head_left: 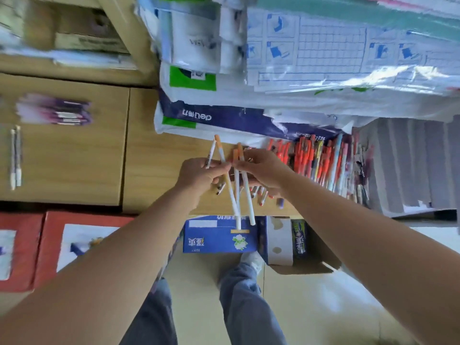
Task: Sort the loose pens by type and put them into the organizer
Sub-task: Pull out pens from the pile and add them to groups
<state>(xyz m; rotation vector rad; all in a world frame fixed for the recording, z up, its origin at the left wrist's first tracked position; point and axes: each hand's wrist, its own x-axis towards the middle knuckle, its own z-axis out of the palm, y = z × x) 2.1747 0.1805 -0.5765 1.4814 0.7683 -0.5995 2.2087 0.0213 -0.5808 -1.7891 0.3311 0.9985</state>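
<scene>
My left hand [199, 174] and my right hand [261, 170] meet over the wooden shelf top [154, 155]. Each grips white pens with orange caps. The left hand holds a small fan of them [219, 150], one long barrel slanting down to the right [230, 190]. The right hand pinches two more white pens [247, 192] that hang down past the shelf's front edge. A heap of loose pens [323, 160], mostly orange and red, lies on the shelf just right of my hands. A few short pens [261, 195] lie under my right wrist.
Purple pens [57, 112] and two white pens [15, 158] lie on the left cabinet top. Paper reams and plastic-wrapped sheets [224, 115] are stacked behind the pens. A blue box [219, 235] and an open cardboard carton [308, 260] stand on the floor by my legs. Red boxes [49, 245] sit lower left.
</scene>
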